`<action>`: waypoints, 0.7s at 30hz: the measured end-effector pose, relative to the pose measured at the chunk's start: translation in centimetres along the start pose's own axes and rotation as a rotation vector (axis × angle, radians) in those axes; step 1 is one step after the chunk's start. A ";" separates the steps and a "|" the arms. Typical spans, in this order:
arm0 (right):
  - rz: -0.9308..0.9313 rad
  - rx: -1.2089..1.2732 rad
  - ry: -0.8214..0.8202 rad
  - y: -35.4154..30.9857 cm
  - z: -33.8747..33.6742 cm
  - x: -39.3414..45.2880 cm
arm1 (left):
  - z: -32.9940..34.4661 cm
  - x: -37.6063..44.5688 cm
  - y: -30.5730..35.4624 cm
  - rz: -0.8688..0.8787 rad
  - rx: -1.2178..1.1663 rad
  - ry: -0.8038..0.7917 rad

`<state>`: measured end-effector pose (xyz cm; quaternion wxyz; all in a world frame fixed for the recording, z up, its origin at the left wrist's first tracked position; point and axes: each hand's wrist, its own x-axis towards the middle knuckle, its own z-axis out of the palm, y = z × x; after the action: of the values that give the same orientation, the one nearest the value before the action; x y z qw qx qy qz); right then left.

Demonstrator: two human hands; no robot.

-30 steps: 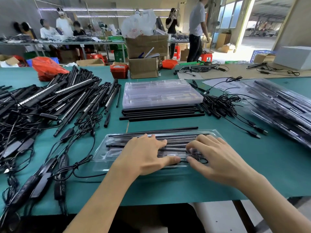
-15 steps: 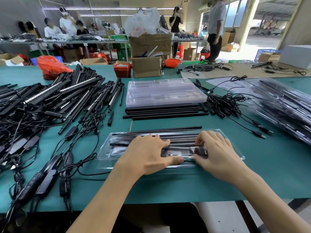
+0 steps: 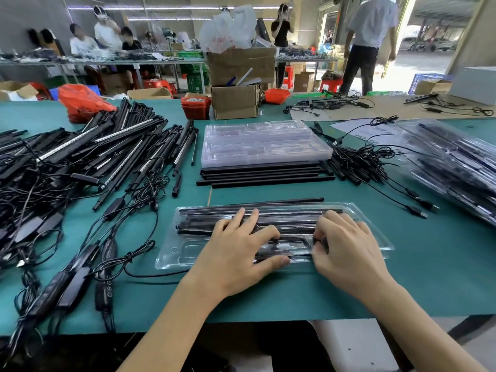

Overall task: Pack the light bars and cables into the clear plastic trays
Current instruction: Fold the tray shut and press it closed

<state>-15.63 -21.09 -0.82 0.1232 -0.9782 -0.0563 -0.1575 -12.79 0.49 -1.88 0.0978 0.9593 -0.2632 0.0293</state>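
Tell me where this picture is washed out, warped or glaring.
Head view: the open doorway at top right is blown out by daylight; wide-angle distortion bends the green table's edges; ceiling lights glare on the stack of empty clear plastic trays; the background people look soft.

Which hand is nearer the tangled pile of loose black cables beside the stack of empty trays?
Right. The right hand rests on the tray's right half, below that cable pile; the left hand is further left, on the tray's middle.
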 end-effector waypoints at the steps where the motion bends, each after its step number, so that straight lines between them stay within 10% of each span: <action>1: 0.005 0.004 0.000 0.0 0.0 0.0 | 0.0 0.0 -0.1 0.008 -0.011 0.006; 9: -0.045 0.142 -0.126 1.7 -1.0 0.3 | -1.5 0.4 -0.1 -0.075 -0.292 -0.037; 21: 0.054 0.280 -0.357 3.1 -1.8 0.8 | -0.6 1.1 -1.9 -0.233 -0.019 -0.154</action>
<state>-14.98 -24.48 0.43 0.2500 -0.9651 -0.0720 0.0307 -10.88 1.61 -1.50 0.0890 0.9819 -0.1569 -0.0584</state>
